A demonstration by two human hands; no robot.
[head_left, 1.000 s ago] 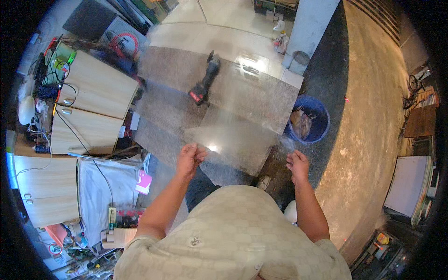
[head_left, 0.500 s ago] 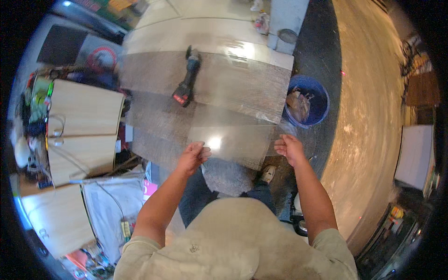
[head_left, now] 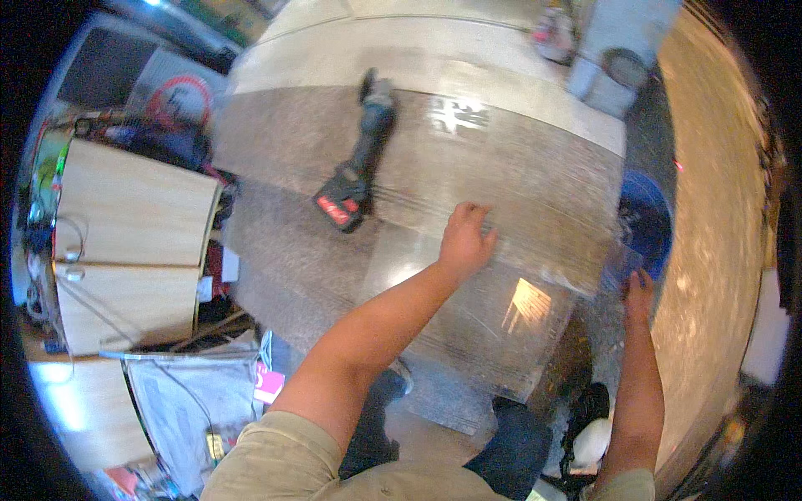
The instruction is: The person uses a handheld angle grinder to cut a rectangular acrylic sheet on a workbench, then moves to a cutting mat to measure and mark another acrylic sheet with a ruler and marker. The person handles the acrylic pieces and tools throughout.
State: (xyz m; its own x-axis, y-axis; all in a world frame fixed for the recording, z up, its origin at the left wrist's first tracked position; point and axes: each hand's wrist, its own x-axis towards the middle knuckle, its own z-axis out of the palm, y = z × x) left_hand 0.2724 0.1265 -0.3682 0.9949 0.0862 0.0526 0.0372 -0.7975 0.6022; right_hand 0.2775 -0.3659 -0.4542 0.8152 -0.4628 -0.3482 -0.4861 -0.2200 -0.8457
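Observation:
My left hand (head_left: pixel 468 242) reaches over the middle of the workbench, its fingers curled together just above a glossy panel (head_left: pixel 443 326). Whatever those fingers hold, if anything, is too small and blurred to name. Beyond the bench's right edge, by the blue bucket (head_left: pixel 664 217), my right hand (head_left: pixel 639 296) is closed, thumb against fingers. A piece of clear plastic film (head_left: pixel 620 263) shows at its fingertips. A cordless angle grinder (head_left: pixel 372 142) with a red-marked battery lies on the bench, left of and farther than my left hand.
Brownish boards (head_left: pixel 518 167) cover the bench, with a pale surface (head_left: pixel 401 50) behind them. A light-blue post (head_left: pixel 622 63) stands at the far right. To the left are wooden cabinet doors (head_left: pixel 138 225) and a round red-rimmed sign (head_left: pixel 180 104). A grey sheet (head_left: pixel 184 409) lies nearer.
My view has shifted, and things on the bench appear larger. My left hand has moved forward and right over the panel. My right hand has moved right, close to the bucket.

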